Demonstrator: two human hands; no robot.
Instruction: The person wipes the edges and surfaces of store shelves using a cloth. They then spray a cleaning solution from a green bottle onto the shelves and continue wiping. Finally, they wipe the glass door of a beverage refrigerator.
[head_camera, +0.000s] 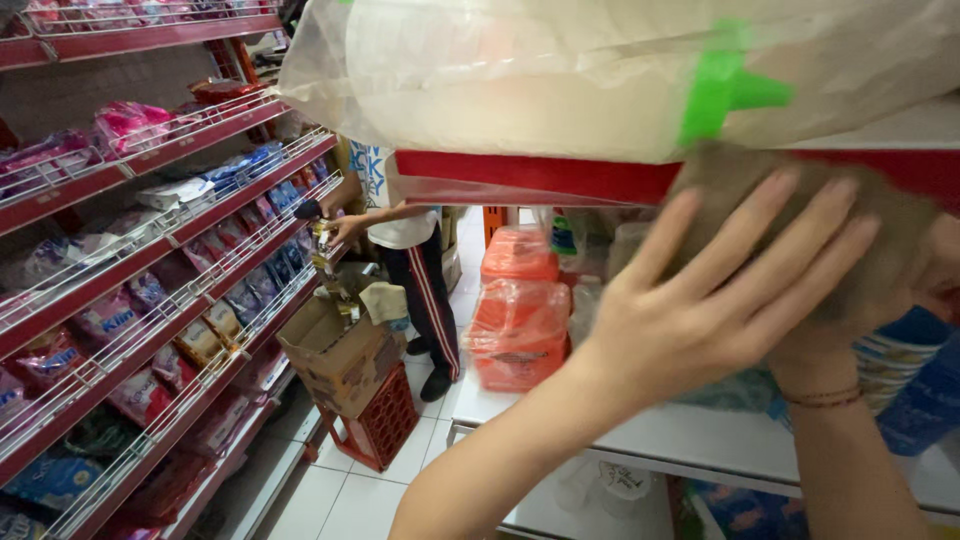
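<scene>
Pressing, head view, centre right of frame: left hand (725, 295), fingers spread flat against brown blurred bundle (800, 215) under red shelf edge (540, 175), steadying it. Right hand (925, 290), lower right, mostly hidden behind bundle; grip cannot tell. Above: clear plastic bag (520, 70), green spout (725, 85). Left: co-worker (415, 270) stocking red shelves (180, 260).

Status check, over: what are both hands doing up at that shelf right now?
Left hand open, fingers spread flat on a brown cloth. Right hand mostly hidden behind it, grip unclear. Cloth pressed under the red shelf edge; clear bagged goods sit just above.
</scene>
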